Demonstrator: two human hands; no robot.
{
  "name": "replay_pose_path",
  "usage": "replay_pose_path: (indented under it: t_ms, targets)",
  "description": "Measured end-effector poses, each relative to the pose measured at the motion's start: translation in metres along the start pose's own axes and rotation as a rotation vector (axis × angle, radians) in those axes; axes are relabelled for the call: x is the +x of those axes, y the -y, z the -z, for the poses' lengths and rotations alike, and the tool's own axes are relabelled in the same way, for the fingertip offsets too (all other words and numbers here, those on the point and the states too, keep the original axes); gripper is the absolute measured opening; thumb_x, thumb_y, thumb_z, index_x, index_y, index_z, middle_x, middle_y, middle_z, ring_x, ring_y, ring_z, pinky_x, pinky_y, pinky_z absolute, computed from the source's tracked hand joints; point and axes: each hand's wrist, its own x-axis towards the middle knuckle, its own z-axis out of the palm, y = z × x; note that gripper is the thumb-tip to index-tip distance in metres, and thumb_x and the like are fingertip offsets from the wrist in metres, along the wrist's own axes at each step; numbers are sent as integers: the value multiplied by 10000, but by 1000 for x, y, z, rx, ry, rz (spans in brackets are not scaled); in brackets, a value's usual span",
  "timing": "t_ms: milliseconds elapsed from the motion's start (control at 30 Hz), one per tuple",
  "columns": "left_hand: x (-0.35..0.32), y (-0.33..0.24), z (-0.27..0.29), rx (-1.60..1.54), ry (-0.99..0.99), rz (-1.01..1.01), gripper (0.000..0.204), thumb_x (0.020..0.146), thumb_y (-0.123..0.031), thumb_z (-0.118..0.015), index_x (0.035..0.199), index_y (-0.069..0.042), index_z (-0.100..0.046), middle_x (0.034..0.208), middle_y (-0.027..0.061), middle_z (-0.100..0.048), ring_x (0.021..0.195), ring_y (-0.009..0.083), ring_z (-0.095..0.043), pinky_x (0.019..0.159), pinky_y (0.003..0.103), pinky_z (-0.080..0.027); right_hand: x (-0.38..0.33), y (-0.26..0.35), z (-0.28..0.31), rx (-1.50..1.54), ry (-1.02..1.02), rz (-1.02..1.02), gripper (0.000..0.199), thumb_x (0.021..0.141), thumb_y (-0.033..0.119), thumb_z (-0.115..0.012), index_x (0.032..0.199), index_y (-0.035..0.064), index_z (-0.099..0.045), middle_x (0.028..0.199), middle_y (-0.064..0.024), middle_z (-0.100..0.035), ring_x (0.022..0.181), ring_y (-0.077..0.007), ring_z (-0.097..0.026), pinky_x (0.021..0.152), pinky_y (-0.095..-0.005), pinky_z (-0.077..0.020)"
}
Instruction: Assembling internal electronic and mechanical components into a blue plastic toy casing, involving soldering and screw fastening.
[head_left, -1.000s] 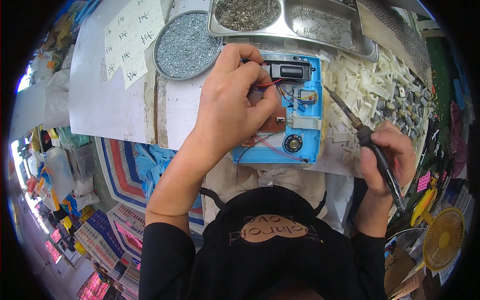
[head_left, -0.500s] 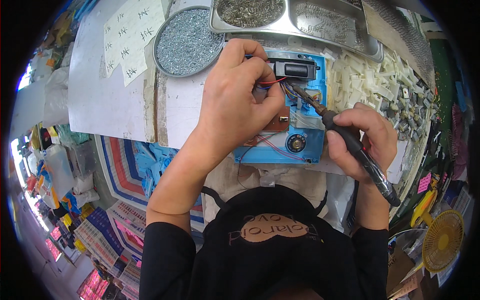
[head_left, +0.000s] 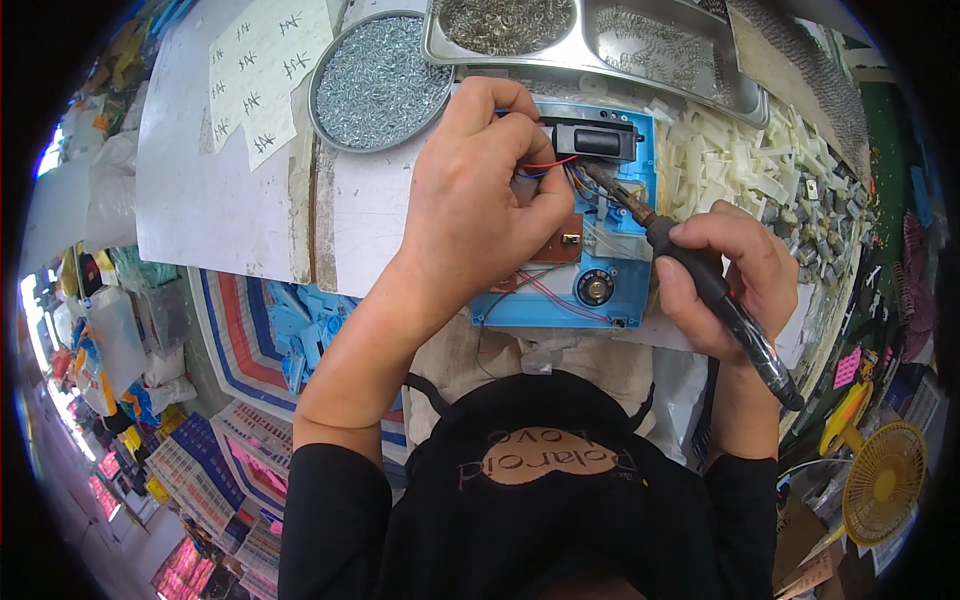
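In front of me lies a blue plastic housing [head_left: 636, 285] with electronics inside. It holds a black module [head_left: 597, 141], a brown circuit board [head_left: 560, 246] and a round black speaker-like part [head_left: 595, 288]. My right hand [head_left: 735, 275] grips a soldering iron [head_left: 700, 270] by its black handle. The iron's tip points in among thin coloured wires beside the black module. Over the left part of the housing, my left hand [head_left: 485, 185] pinches near a red wire [head_left: 550, 163]; its fingers hide just what they hold.
A round tray of small screws [head_left: 380, 85] sits at the back left. Behind the housing stands a steel tray [head_left: 590, 58] with springs. White plastic pieces [head_left: 725, 155] are heaped at the right, near small metal parts [head_left: 825, 220]. A yellow fan [head_left: 884, 482] is at the lower right.
Both hands, the housing and the iron hold nearly the same places. The whole view has shifted very slightly.
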Motion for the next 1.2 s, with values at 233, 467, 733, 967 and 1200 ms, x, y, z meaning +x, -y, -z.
replay_pose_path:
  t_ms: [233,467,733,967,1200]
  targets:
    - [-1,1,-2,-2,-16,-7,115,701,-21,-725,769,-7,-634,995,92,-580,762,180,-574,639,268,-466,-4,2,6,-1,35,-23,268,744,65,-770,986,49,-655,672,-48,-603,519,-154,-540,475,-260,-406]
    - [0,1,-2,17,-27,-48,114,698,-18,-723,769,-4,-635,993,96,-582,782,190,-578,659,272,-473,-7,5,11,-14,16,-3,271,752,82,-776,985,32,-645,684,-51,-614,508,-152,-530,466,-260,-399]
    - [0,1,-2,11,-22,-35,120,696,-27,-731,771,-2,-641,1000,99,-585,788,194,-578,667,278,-475,-11,3,12,-22,-25,-1,261,755,86,-778,973,30,-646,687,-55,-620,503,-146,-523,465,-255,-392]
    - [1,1,-1,21,-18,-50,117,705,-31,-734,777,-3,-646,1008,96,-581,793,188,-578,670,273,-477,-11,4,14,-9,-16,-16,259,757,90,-778,972,29,-648,650,-46,-589,497,-142,-516,460,-254,-381]
    - [0,0,-1,12,-12,-41,112,713,-12,-729,783,3,-643,1015,91,-577,788,164,-575,648,254,-471,-12,3,15,-8,-21,-21,258,758,94,-780,970,29,-649,648,-46,-588,496,-142,-517,457,-252,-381]
